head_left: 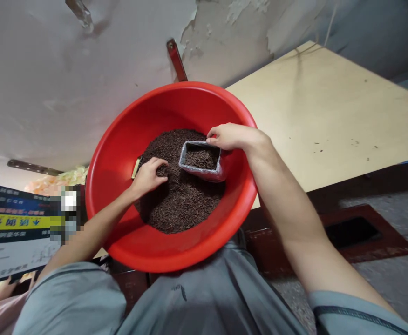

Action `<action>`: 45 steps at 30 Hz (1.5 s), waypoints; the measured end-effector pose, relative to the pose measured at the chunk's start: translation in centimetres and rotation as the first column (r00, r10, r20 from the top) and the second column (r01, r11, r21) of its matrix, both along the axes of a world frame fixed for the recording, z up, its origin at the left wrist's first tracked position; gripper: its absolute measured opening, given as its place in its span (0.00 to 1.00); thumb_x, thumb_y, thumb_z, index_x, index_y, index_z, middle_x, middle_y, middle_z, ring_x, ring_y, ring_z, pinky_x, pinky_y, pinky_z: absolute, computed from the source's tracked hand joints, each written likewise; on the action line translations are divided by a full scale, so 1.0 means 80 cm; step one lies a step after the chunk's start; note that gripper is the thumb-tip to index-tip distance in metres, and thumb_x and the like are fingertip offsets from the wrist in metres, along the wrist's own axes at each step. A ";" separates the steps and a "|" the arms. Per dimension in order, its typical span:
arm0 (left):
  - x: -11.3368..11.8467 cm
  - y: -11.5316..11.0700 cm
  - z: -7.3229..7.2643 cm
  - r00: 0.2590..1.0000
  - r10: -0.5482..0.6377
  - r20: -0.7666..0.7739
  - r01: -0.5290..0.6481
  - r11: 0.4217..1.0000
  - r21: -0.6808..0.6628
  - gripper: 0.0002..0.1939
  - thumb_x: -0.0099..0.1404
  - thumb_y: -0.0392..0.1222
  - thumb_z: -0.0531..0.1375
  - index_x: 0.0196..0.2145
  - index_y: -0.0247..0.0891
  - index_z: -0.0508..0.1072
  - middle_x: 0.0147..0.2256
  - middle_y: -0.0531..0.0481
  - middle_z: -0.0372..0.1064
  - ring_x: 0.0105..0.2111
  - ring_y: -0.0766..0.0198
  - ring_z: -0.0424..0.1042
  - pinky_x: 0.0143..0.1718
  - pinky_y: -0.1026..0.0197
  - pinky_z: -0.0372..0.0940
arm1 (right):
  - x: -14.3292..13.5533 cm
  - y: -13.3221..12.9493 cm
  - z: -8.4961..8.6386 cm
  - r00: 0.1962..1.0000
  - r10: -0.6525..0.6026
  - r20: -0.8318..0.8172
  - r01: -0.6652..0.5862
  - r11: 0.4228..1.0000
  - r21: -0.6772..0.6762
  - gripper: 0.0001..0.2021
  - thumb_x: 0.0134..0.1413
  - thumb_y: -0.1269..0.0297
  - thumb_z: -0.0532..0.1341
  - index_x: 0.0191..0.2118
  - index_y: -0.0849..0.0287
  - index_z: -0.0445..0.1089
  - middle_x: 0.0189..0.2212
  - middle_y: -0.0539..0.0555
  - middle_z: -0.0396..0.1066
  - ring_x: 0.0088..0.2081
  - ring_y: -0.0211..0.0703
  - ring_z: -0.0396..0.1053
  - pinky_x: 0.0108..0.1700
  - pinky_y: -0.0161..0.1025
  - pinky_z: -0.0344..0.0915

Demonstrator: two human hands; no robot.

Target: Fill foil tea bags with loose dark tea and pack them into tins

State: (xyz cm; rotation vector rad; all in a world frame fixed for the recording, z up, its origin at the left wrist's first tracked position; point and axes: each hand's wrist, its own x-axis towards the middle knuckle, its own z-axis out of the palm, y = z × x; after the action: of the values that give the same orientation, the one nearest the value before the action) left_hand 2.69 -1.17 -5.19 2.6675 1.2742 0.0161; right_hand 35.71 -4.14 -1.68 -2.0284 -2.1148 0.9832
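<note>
A big red basin (pixel 120 135) holds a heap of dark brown, dry bits (pixel 179 209) that look like loose tea leaves. Low in the basin, my left hand (pixel 150 177) is curled round a small clump of these bits. My right hand (pixel 230 136) reaches over the right rim and grips the upper edge of a plastic-lined bag (pixel 213 174), reddish on the outside. The bag tilts on the heap with its mouth towards me, and the same dark bits show inside. Beside my left hand lies a small pale-yellow-edged object (pixel 136 168), partly hidden.
A pale tabletop (pixel 329 111) with a few scattered bits extends to the right. A dark phone-like slab (pixel 353 231) lies on a reddish-brown surface below it. Behind the basin is a peeling wall (pixel 137 42) with a red bracket (pixel 177 60). A printed sign (pixel 11 223) stands left.
</note>
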 end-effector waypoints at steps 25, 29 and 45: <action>-0.019 -0.074 -0.042 0.851 0.166 -0.499 -0.219 0.975 -0.048 0.33 0.77 0.51 0.62 0.73 0.38 0.62 0.69 0.30 0.62 0.66 0.37 0.67 0.61 0.39 0.73 | 0.001 0.000 -0.008 1.000 -0.020 -0.012 0.021 1.000 0.020 0.20 0.75 0.60 0.56 0.62 0.58 0.78 0.34 0.55 0.81 0.33 0.43 0.77 0.39 0.38 0.68; -0.028 -0.047 -0.035 0.857 0.015 -0.515 -0.094 0.987 -0.127 0.30 0.72 0.42 0.67 0.69 0.40 0.68 0.63 0.36 0.69 0.61 0.42 0.74 0.61 0.46 0.73 | 0.000 -0.002 -0.005 0.999 -0.027 -0.020 0.028 1.000 0.013 0.20 0.75 0.59 0.55 0.62 0.58 0.77 0.37 0.56 0.82 0.34 0.44 0.77 0.40 0.38 0.68; 0.110 0.006 0.053 0.851 -0.334 0.406 0.357 0.934 0.018 0.30 0.73 0.47 0.68 0.69 0.41 0.71 0.66 0.39 0.74 0.61 0.51 0.78 0.66 0.48 0.70 | -0.003 -0.003 -0.007 0.979 -0.141 -0.145 0.134 0.989 -0.058 0.27 0.81 0.48 0.44 0.56 0.61 0.74 0.43 0.62 0.82 0.33 0.45 0.78 0.39 0.37 0.70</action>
State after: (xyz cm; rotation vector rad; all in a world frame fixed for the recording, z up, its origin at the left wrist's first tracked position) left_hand 11.47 -0.72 -0.97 2.6141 0.6481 0.4490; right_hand 35.47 -4.36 -2.21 -2.0204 -1.8678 1.1353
